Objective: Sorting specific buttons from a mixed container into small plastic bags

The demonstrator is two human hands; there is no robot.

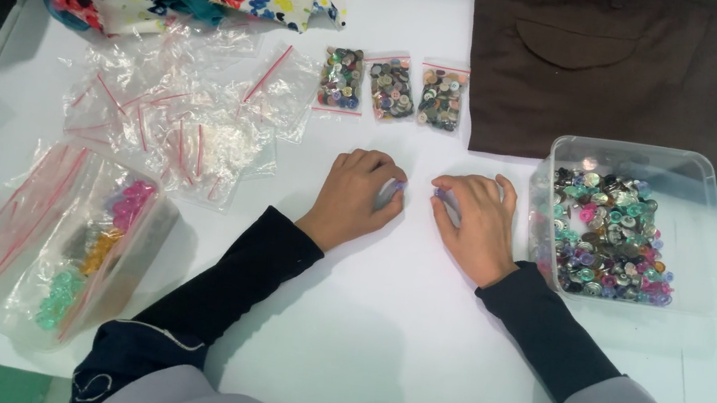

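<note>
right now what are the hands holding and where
Each curled hand, left and right, pinches something small and purplish at the fingertips; what it is cannot be told.

head camera looks steeply down, close over table (375, 346).

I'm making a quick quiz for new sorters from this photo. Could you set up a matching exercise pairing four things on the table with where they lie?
Things:
1. clear tub of mixed buttons
2. three small filled bags
3. brown trousers
4. large bag of sorted colours

Places:
A. far edge, right of centre
B. near left, beside the left sleeve
C. just right of the right hand
D. in a row beyond both hands

Pairs: 1-C, 2-D, 3-A, 4-B
</note>
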